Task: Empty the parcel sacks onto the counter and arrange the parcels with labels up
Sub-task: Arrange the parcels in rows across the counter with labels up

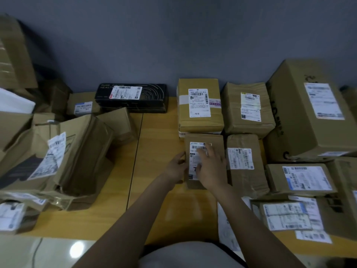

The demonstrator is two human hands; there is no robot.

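Yellow wooden counter [154,132] meets a grey wall [173,35]. At left centre slumps a crumpled brown cardboard box [77,151]. At centre, the left hand [176,168] grips the left edge of a small brown cardboard parcel [217,141], label up. The right hand [209,167] lies flat on its label, fingers spread. At right sit labelled brown parcels [245,113], seemingly touching it.
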